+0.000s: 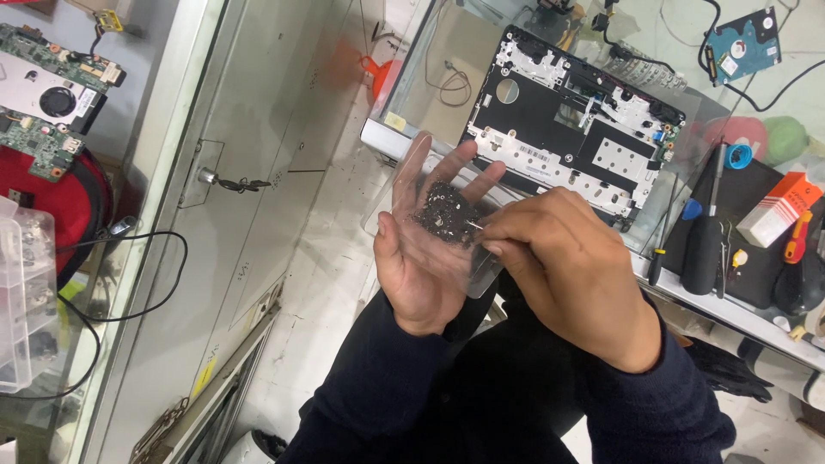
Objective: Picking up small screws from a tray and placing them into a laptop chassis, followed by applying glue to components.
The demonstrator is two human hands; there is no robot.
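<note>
My left hand (423, 258) is held palm up with the fingers spread, and a clear plastic bag (412, 167) lies across it. A heap of several small black screws (445, 212) sits in the bag over the palm. My right hand (563, 266) is beside it on the right, its thumb and forefinger pinched together at the edge of the heap on what looks like a single small screw. Both arms wear dark sleeves.
An opened laptop base (571, 116) lies on the glass counter (430, 51) ahead. Screwdrivers (706, 232) and an orange-white box (778, 209) rest on a dark mat at right. A hard drive (744, 43) is at top right. Circuit boards (47, 94) and a clear plastic organiser (24, 301) are at left.
</note>
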